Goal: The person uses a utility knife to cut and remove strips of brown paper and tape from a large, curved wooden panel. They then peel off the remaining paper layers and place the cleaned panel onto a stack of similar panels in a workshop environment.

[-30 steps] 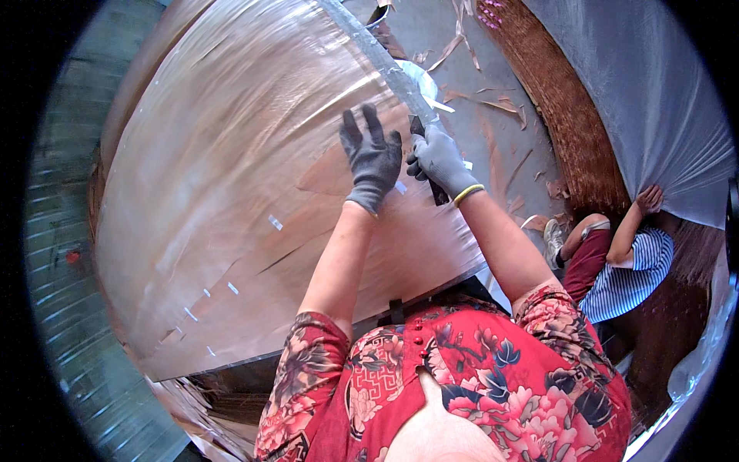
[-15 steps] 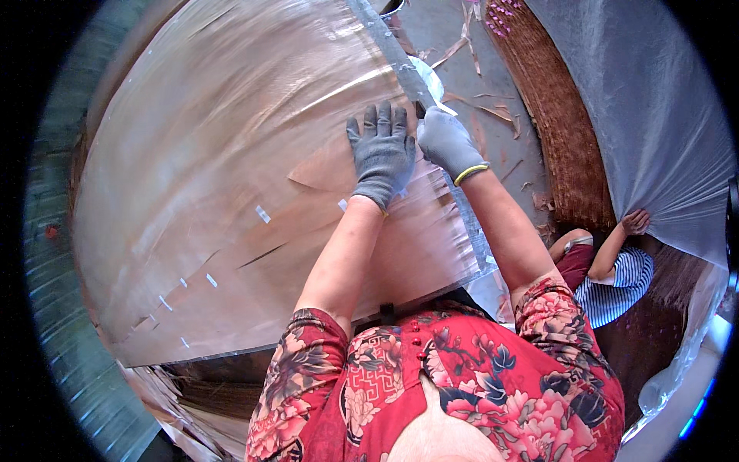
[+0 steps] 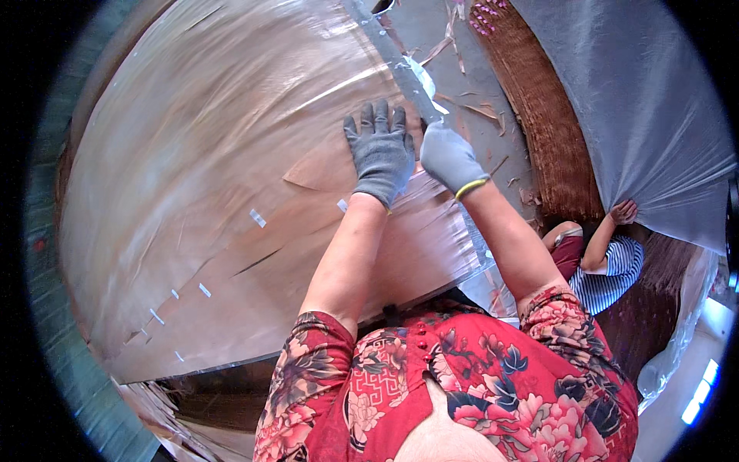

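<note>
A broad, thin sheet of light brown wood veneer (image 3: 177, 200) lies before me, with small strips of white tape (image 3: 257, 219) stuck on it. My left hand (image 3: 381, 154), in a grey glove, rests flat on the veneer near its right edge, fingers spread. At that edge my right hand (image 3: 453, 158), gloved in paler grey with a yellow cuff, is closed in a fist. A bit of something dark shows by its fingers; the glove hides what it holds. A grey border strip (image 3: 400, 73) runs along the edge, with a white scrap (image 3: 420, 77) hanging from it.
Veneer offcuts (image 3: 483, 112) litter the grey floor (image 3: 439, 31) on the right. Beyond stands a long stack of dark brown veneer (image 3: 550, 115). Another person in a striped top (image 3: 612, 273) crouches there, one hand (image 3: 623, 211) on a translucent plastic sheet (image 3: 639, 100).
My right hand has drawn slightly toward me along the veneer's edge. The white scrap now looks narrower. My left hand stays flat in place, and the view has shifted a little.
</note>
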